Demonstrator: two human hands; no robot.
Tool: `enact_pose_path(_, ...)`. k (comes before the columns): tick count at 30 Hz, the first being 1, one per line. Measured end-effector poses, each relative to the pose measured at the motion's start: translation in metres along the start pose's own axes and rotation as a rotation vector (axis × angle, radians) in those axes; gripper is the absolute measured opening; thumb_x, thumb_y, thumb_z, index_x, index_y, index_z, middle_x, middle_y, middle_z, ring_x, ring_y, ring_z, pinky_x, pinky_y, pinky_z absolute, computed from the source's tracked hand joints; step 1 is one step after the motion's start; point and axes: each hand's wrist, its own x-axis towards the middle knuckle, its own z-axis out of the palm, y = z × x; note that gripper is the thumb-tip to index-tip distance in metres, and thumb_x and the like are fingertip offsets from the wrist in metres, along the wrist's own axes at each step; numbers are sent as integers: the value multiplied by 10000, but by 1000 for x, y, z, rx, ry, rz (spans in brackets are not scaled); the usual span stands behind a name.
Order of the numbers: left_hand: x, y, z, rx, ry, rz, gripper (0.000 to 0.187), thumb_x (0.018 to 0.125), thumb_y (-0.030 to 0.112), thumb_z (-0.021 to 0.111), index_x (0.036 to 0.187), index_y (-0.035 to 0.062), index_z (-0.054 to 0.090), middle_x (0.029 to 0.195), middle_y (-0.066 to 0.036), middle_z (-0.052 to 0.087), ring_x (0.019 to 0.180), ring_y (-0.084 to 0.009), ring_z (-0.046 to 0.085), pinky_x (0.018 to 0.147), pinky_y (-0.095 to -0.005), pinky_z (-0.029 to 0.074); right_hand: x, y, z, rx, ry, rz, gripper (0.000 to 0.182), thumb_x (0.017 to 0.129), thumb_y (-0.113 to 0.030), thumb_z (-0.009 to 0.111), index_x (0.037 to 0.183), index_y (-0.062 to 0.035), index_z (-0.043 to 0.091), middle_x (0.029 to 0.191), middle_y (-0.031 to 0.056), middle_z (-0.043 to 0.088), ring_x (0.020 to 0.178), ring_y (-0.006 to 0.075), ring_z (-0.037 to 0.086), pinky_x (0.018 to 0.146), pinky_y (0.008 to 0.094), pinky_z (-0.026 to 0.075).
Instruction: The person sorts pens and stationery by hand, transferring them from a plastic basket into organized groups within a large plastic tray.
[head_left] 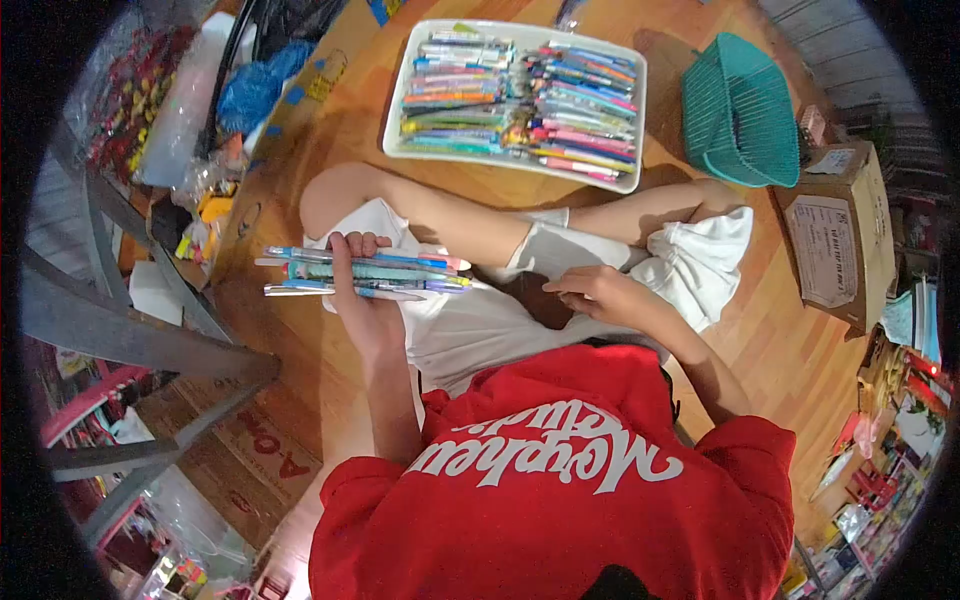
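A bundle of several pens point(400, 272), mostly blue, white and clear, lies across my left hand point(362, 290), whose fingers and thumb are wrapped round it above my left thigh. My right hand point(598, 296) hovers over my lap, apart from the bundle, with its fingers curled inward. Whether anything sits between those fingertips is hidden. Beyond my crossed legs, a white tray point(392, 140) on the floor holds two side-by-side rows of many-coloured pens point(585, 105).
Right of the tray stands a teal plastic basket point(740, 110), with a cardboard box point(835, 235) beside it. Grey metal bars point(140, 330) curve along the left. Plastic bags point(262, 85) lie at the upper left, and crowded goods point(890, 480) line the right edge.
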Motion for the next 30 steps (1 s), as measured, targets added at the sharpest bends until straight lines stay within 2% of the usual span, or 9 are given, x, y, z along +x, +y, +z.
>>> enact_pose_path(6,-30,-2,-19,10,-28,-14,160,945,172,494,835,89,414,732,5,351,732,-124,378,805,-322,386,18,26,65,-378,-269,-1,202,757,-58,550,929,21,622,866,150,583,802,310,619,670,368,509)
enact_pose_path(9,-36,3,-19,-29,-46,-54,153,947,173,489,841,95,414,743,6,350,739,-121,376,810,-321,383,39,45,105,-882,-126,-115,139,702,-82,592,803,-7,651,789,132,607,755,256,619,614,355,509)
enact_pose_path(12,-37,9,-19,-35,-62,-42,147,950,177,484,849,96,414,750,6,347,746,-117,374,816,-317,380,46,61,125,-1103,-188,-209,178,726,-140,558,834,-31,647,864,110,590,771,210,613,623,304,505)
enact_pose_path(16,-36,13,-13,-95,-68,-50,134,947,170,489,865,89,421,753,4,345,750,-114,375,825,-314,378,45,74,127,-1002,-263,-127,141,720,-122,587,769,-7,650,804,140,616,757,229,627,609,347,514)
enact_pose_path(19,-32,15,-5,-138,-74,-82,121,943,157,497,880,80,430,761,3,356,750,-118,376,824,-313,381,46,28,89,-468,-139,7,176,700,-100,619,817,31,616,833,174,616,745,239,636,639,367,521)
enact_pose_path(20,-30,13,-5,-181,-111,-82,111,940,148,504,896,71,438,766,0,369,749,-123,381,818,-317,387,46,22,78,-376,-135,29,284,695,-21,647,956,53,564,878,115,607,758,207,616,652,344,514)
enact_pose_path(23,-21,9,7,-204,-82,-70,108,940,146,502,901,69,438,767,-4,373,745,-124,384,817,-323,392,39,-34,19,224,155,148,258,722,45,664,957,48,559,895,117,598,754,173,624,609,301,505)
enact_pose_path(26,-11,-1,29,-226,-81,-63,91,944,127,491,905,66,436,766,-8,377,746,-124,389,811,-323,398,25,-84,-28,163,497,-1,240,787,6,655,995,58,547,776,92,611,673,128,611,612,244,481)
enact_pose_path(30,-11,-16,75,-255,-121,-13,79,953,115,471,902,67,433,765,-8,379,753,-125,387,792,-312,391,17,-116,-38,812,696,182,131,854,17,587,978,59,575,797,155,646,715,156,632,621,256,492)
